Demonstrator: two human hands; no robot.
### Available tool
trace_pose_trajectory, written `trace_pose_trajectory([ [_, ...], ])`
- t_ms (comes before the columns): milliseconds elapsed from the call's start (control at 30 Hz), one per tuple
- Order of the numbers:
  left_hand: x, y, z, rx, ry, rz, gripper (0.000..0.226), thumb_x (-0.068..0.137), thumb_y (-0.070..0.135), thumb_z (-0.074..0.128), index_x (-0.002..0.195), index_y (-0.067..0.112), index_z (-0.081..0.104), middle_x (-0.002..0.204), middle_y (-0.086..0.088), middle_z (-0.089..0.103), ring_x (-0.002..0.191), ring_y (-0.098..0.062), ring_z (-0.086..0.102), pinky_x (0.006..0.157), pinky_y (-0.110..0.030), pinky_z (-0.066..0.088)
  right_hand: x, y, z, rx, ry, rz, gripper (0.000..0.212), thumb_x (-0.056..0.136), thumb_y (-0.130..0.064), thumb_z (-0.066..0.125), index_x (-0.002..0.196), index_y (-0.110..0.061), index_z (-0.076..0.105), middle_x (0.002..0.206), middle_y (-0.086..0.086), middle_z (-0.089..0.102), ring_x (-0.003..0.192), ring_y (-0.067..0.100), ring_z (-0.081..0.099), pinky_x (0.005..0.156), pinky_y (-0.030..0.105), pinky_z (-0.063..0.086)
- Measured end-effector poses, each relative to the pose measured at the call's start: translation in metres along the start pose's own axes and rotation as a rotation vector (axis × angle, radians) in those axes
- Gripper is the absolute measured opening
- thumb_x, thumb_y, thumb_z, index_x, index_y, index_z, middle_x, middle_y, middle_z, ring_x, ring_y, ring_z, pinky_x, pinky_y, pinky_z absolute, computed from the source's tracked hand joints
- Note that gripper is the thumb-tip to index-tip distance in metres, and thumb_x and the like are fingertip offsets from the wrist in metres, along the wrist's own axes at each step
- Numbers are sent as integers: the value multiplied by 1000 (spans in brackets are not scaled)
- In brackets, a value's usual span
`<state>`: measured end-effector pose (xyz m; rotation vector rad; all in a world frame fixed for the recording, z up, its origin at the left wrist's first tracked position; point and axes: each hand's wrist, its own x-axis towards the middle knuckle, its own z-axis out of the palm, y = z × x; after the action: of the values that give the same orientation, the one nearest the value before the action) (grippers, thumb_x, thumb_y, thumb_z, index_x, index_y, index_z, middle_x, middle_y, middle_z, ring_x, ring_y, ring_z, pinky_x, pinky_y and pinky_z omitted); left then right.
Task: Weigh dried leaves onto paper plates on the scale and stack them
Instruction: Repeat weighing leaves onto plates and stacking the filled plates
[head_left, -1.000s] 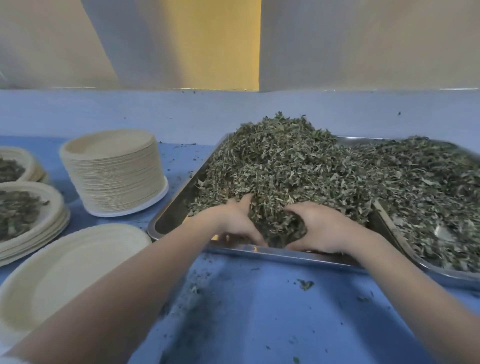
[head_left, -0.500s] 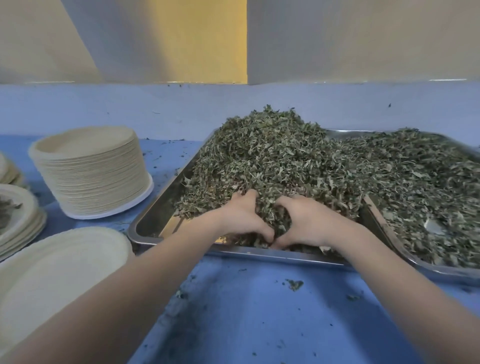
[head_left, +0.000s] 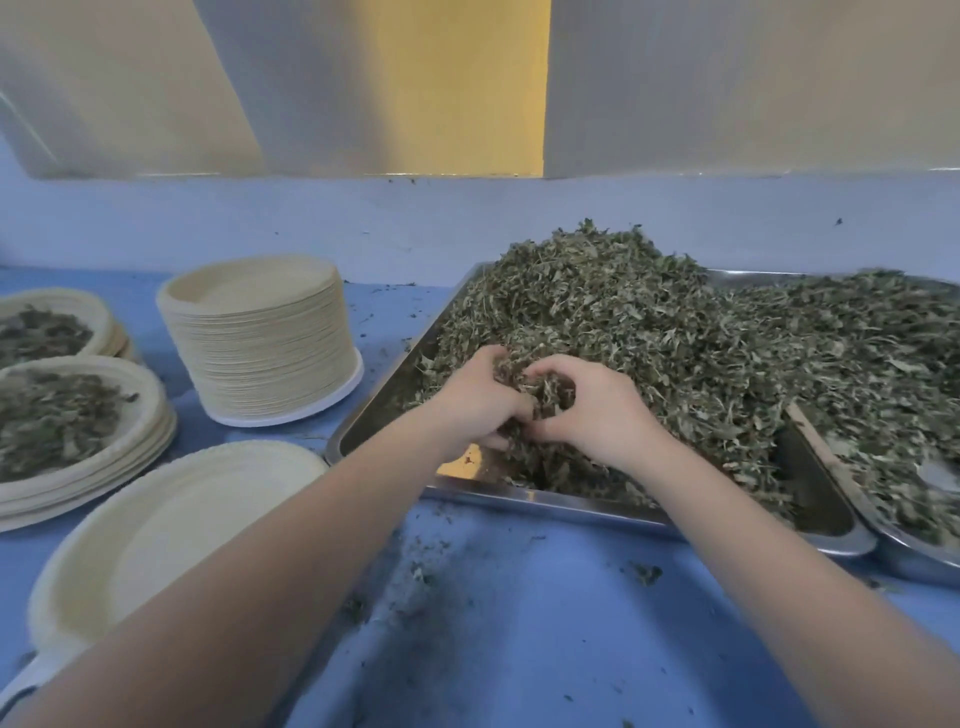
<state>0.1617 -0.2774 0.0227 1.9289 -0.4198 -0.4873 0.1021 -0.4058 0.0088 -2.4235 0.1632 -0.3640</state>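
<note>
Blue tabletop (head_left: 545, 623), flecked with leaf crumbs. Large rectangular steel tray (head_left: 545, 496) at centre, heaped with dried grey-green leaves (head_left: 623, 332); second steel tray (head_left: 914, 558) overlaps its right end. Tall stack of empty cream paper plates (head_left: 260, 338) left of the tray. Two low stacks of leaf-filled plates (head_left: 78, 431) far left. Empty cream plate (head_left: 166, 535) nearest. Left hand (head_left: 480, 400) and right hand (head_left: 597, 410), fingers curled, together clutch a clump at the heap's near edge.

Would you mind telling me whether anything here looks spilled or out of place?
Yes: leaf crumbs and dust are scattered on the blue table in front of the steel tray, with a small clump farther right. Otherwise nothing stands out; both hands are gathering leaves in the tray.
</note>
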Motion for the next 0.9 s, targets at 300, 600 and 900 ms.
trace_pose_trajectory([
  [300,-8,15,-25,-373,72,-114,25,84,-11,54,87,14,58,102,-15,57,89,-26,58,51,-28,53,11,-28,-6,73,89,-7,49,71,-21,78,113,-38,61,103,-13,51,89,10,60,52,-3,35],
  [600,-39,22,-71,-298,183,-26,26,86,-8,53,102,10,60,105,-13,59,80,-19,60,55,-24,57,12,-80,2,130,103,-140,49,71,-20,77,117,-30,64,95,-18,51,73,-9,50,55,-9,29],
  [900,-133,-14,-151,-165,380,66,24,84,-12,51,86,11,59,75,-11,57,55,-13,61,52,-21,56,-13,-172,60,202,-60,-342,47,70,-21,79,114,-32,65,84,-21,53,66,-11,47,59,-5,34],
])
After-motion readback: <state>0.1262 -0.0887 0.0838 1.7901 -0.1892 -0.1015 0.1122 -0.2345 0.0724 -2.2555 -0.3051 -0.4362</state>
